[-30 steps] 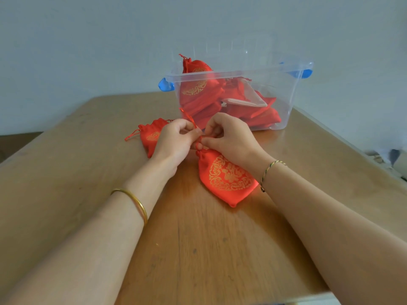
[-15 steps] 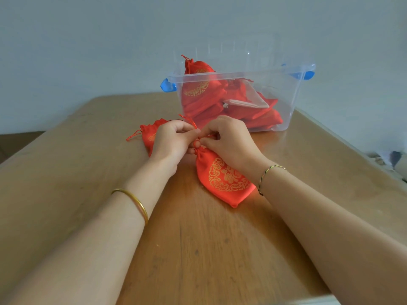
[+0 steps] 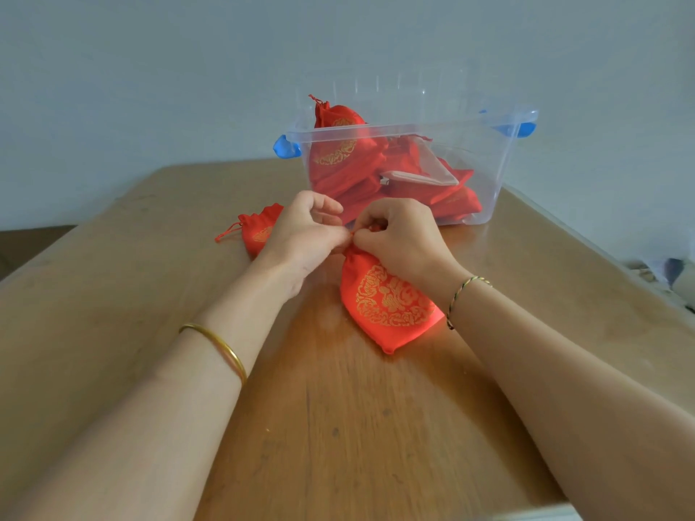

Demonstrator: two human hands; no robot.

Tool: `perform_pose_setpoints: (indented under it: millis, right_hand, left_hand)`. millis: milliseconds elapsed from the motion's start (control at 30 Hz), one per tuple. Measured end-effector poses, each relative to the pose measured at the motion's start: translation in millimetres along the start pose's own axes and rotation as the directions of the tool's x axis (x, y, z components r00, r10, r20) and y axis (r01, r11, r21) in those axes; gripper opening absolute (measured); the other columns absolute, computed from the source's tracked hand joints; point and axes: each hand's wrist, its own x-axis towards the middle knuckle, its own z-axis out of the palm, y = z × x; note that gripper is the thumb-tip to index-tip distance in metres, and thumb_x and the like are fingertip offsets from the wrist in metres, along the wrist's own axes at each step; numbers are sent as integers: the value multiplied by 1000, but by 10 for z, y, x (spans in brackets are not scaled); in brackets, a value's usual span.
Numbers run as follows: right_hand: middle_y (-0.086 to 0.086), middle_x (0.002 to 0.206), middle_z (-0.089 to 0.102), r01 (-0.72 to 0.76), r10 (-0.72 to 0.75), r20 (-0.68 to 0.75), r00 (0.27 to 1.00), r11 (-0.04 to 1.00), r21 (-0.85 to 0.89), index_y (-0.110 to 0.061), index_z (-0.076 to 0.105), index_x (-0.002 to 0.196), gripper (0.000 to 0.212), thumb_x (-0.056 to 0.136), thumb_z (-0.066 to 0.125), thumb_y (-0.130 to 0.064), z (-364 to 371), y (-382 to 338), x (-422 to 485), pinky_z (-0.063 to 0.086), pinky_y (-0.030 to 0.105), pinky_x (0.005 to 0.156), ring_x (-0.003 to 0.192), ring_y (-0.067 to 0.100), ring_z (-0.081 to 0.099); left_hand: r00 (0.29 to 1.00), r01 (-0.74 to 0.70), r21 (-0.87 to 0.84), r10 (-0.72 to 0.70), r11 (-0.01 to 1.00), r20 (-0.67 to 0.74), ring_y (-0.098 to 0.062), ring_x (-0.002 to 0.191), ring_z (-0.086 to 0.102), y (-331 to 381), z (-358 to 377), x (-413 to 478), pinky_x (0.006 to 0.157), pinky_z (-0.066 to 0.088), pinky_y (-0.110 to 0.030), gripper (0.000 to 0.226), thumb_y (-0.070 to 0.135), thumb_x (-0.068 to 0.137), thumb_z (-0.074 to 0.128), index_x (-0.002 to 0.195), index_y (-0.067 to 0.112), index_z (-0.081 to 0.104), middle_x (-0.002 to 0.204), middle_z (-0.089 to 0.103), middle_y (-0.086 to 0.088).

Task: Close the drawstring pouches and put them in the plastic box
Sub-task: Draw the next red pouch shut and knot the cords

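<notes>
A red drawstring pouch (image 3: pixel 391 306) with a gold pattern lies on the wooden table (image 3: pixel 338 426), its gathered neck pointing away from me. My left hand (image 3: pixel 304 238) and my right hand (image 3: pixel 398 238) meet at that neck, each pinching its red cord between thumb and fingers. A second red pouch (image 3: pixel 259 231) lies on the table just left of my left hand, partly hidden by it. Behind my hands stands the clear plastic box (image 3: pixel 496 171) with blue handles, holding several red pouches (image 3: pixel 346 159).
The box stands near the table's far right edge, close to the pale wall. A clear plastic bag (image 3: pixel 421 171) lies among the pouches inside it. Clutter sits off the table at the right (image 3: pixel 669 272).
My hands have drawn slightly closer together at the pouch's neck, and the neck looks more tightly gathered. The pouch, the other pouch and the box have stayed in place.
</notes>
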Motion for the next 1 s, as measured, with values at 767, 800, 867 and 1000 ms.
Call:
perform_pose_setpoints:
  millis: [767, 800, 867, 1000]
  right_hand:
    - [2, 61, 49, -469, 353, 312, 882, 595, 653, -9, 65, 75, 7, 82, 63, -9, -43, 95, 2, 27, 21, 51, 49, 7, 35]
    - [1, 60, 48, -471, 358, 311, 881, 587, 658, -9, 65, 74, 8, 82, 63, -9, -41, 98, 3, 27, 20, 51, 48, 7, 35]
    - [1, 58, 47, -473, 369, 305, 878, 572, 670, -9, 65, 74, 9, 82, 64, -9, -41, 104, 3, 27, 21, 51, 47, 7, 34]
    - [2, 59, 50, -472, 365, 309, 878, 558, 682, -6, 66, 78, 7, 84, 62, -8, -41, 94, -5, 28, 22, 52, 47, 8, 34]
  left_hand:
    - [959, -266, 273, 282, 924, -21, -12, 75, 65, -82, 12, 4, 69, 50, -25, 13, 12, 83, 66, 77, 24, 68, 85, 68, -2]
    - [959, -271, 268, 285, 924, -12, -10, 75, 64, -72, 8, -6, 68, 49, -22, 12, 11, 84, 65, 80, 22, 70, 84, 68, 0]
    - [953, -290, 275, 302, 916, 1, -4, 75, 62, -58, 4, -15, 67, 48, -15, 11, 11, 85, 63, 85, 19, 71, 86, 66, 3]
    - [939, -329, 295, 343, 897, 3, 0, 72, 58, -53, 10, -8, 65, 45, -6, 11, 9, 81, 67, 83, 19, 71, 92, 63, 4]
